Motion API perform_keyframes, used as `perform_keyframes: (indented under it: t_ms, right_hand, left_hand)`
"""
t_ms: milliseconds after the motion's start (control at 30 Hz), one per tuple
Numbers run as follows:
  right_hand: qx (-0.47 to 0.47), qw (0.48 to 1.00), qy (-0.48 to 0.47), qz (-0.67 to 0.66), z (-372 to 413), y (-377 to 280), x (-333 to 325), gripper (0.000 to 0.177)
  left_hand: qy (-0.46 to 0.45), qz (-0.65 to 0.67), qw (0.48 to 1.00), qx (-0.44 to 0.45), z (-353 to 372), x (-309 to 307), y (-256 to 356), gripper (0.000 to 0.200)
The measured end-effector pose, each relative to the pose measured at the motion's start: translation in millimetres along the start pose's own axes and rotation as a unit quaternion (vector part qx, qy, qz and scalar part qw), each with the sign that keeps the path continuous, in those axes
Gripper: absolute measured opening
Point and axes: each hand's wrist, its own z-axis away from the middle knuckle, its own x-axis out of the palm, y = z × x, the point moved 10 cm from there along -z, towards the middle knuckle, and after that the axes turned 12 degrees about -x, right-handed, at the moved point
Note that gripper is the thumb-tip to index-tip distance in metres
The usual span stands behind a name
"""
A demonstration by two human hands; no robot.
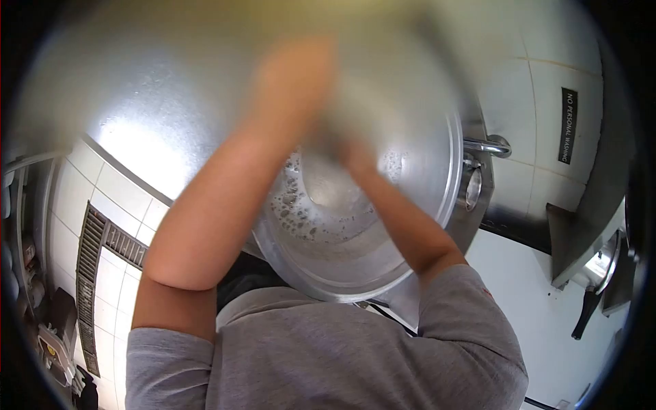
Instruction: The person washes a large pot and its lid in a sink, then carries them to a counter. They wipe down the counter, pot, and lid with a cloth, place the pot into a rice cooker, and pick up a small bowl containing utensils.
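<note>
A large round metal pot stands in front of me, with foamy water and bubbles inside it. Over its left part reaches my left hand, smeared so much that its fingers do not show. Lower and further right, my right hand is over the inside of the pot. A blurred grey shape lies beside the right fingers; what it is, and whether they grip it, I cannot make out. The top of the view is hazy.
A shiny steel surface adjoins the pot on the left. To the right are a metal tap and a wall sign reading "NO PERSONAL WASHING". A black-handled pan is at far right. A floor grate runs at left.
</note>
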Motion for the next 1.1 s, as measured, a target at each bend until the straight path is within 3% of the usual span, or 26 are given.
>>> perform_keyframes:
  t_ms: [100, 200, 300, 333, 433, 567, 633, 700, 767, 900, 967, 1033, 1100]
  right_hand:
    - [-0.043, 0.999, 0.0, 0.023, -8, -7, -16, 0.024]
    - [0.014, 1.0, 0.021, 0.013, -84, 128, 18, 0.026]
    - [-0.029, 0.997, 0.061, 0.035, -55, 82, 12, 0.027]
    - [0.044, 0.997, -0.05, 0.038, -29, 34, -1, 0.028]
    - [0.0, 0.999, -0.041, -0.001, -8, -4, -20, 0.027]
    - [0.118, 0.992, -0.014, -0.047, -65, 18, -56, 0.025]
    - [-0.033, 0.996, 0.025, -0.076, -95, 52, 58, 0.024]
    - [-0.117, 0.985, 0.088, -0.097, -29, -58, 30, 0.023]
    - [-0.114, 0.991, 0.06, -0.03, 1, -113, -12, 0.023]
    - [-0.065, 0.996, -0.03, -0.054, -43, -73, -32, 0.023]
    - [0.055, 0.996, 0.003, -0.075, -55, -39, -44, 0.023]
    - [0.052, 0.997, -0.018, -0.058, -22, -66, -38, 0.024]
    - [-0.055, 0.993, -0.102, -0.025, 13, -112, -16, 0.025]
  left_hand:
    - [0.017, 0.015, 1.0, 0.01, 5, -5, 1, 0.055]
    - [0.044, 0.004, 0.999, 0.013, 5, -5, -1, 0.054]
    - [0.043, -0.007, 0.999, 0.004, 9, -5, -4, 0.054]
    - [0.033, -0.003, 0.999, -0.001, 9, -6, -3, 0.055]
    - [-0.009, 0.008, 1.0, -0.009, 9, -7, -1, 0.054]
    - [0.038, -0.016, 0.999, 0.003, 7, -2, -7, 0.054]
    - [0.036, -0.008, 0.999, -0.021, 10, -3, -11, 0.053]
    - [0.014, -0.012, 0.999, -0.038, 16, -20, -3, 0.053]
    - [-0.002, -0.018, 0.998, -0.055, 20, -25, 4, 0.054]
    - [-0.01, -0.029, 0.997, -0.077, 22, -25, -1, 0.055]
    - [-0.008, -0.031, 0.997, -0.076, 22, -21, -2, 0.055]
    - [0.006, -0.022, 0.998, -0.065, 15, -19, -4, 0.055]
    - [-0.006, -0.024, 0.998, -0.063, 18, -24, 3, 0.055]
